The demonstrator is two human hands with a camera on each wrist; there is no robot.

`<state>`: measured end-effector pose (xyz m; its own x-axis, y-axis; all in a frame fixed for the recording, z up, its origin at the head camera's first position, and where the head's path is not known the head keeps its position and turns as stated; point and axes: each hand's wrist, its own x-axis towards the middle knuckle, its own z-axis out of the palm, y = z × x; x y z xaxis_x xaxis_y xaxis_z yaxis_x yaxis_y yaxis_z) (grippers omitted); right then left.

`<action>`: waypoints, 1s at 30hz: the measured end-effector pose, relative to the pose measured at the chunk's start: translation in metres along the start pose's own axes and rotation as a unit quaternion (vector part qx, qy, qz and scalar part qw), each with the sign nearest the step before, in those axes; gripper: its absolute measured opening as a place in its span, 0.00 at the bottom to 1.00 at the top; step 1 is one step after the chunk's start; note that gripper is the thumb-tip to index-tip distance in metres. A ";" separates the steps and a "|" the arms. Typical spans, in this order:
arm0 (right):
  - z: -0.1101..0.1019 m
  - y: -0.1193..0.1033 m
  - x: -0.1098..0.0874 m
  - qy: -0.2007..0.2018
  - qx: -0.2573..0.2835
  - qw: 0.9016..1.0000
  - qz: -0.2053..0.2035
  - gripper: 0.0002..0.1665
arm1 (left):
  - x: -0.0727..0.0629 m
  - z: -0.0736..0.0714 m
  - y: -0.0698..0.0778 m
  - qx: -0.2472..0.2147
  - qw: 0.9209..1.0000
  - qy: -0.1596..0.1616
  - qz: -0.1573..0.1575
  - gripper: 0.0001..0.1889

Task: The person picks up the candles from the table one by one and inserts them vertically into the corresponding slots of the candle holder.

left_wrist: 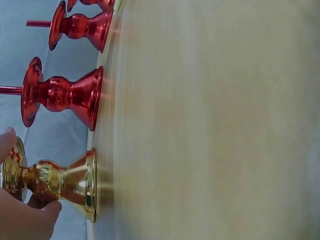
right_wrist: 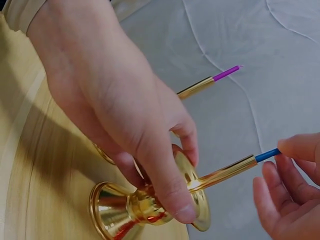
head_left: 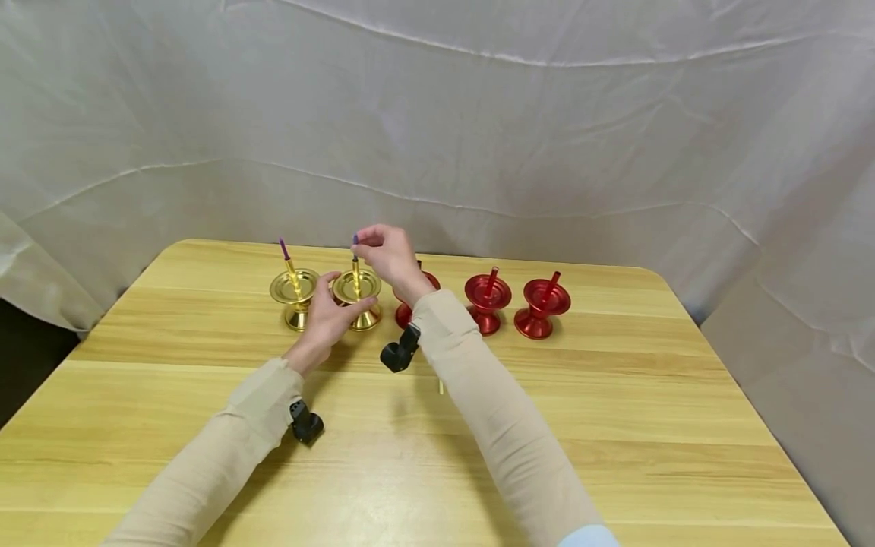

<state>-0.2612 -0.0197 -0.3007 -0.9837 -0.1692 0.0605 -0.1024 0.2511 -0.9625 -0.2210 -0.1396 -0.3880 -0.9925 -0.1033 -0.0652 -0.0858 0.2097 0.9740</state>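
Beige sleeves (head_left: 506,425) come nearest, stretched over the wooden table (head_left: 649,425). Taking its middle as the clock's centre, I see a gold candle holder (head_left: 367,319) standing at eleven. The left hand (head_left: 328,313) has thumb and fingers curled about it. The right hand (head_left: 387,254) pinches a blue candle (right_wrist: 267,155) between thumb and fingertip, right at the mouth of the holder's tube (right_wrist: 227,170); how deep the candle sits, I can't tell. At ten stands another gold holder (head_left: 295,317) with a purple candle (head_left: 284,248); red holders (head_left: 487,320) line up from noon to two. I'd worry for that thin candle: pushed at a slant, it could snap or catch on the rim. A slack left hold might let the holder rock. And the right hand looks close to the noon red one, so a careless swing could knock it over.
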 end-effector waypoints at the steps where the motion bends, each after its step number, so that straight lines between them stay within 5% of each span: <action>1: -0.001 0.000 0.000 -0.004 -0.001 1.000 0.003 0.08 | 0.000 0.000 0.000 0.001 1.000 0.000 0.000 0.46; 30: -0.003 0.000 0.000 0.007 -0.162 0.985 -0.067 0.08 | 0.000 0.001 0.002 0.012 1.000 -0.001 0.005 0.46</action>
<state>-0.2612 -0.0166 -0.2999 -0.9600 -0.2084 0.1872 -0.2707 0.5183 -0.8112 -0.2213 -0.1385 -0.3864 -0.9936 -0.0983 -0.0560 -0.0778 0.2337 0.9692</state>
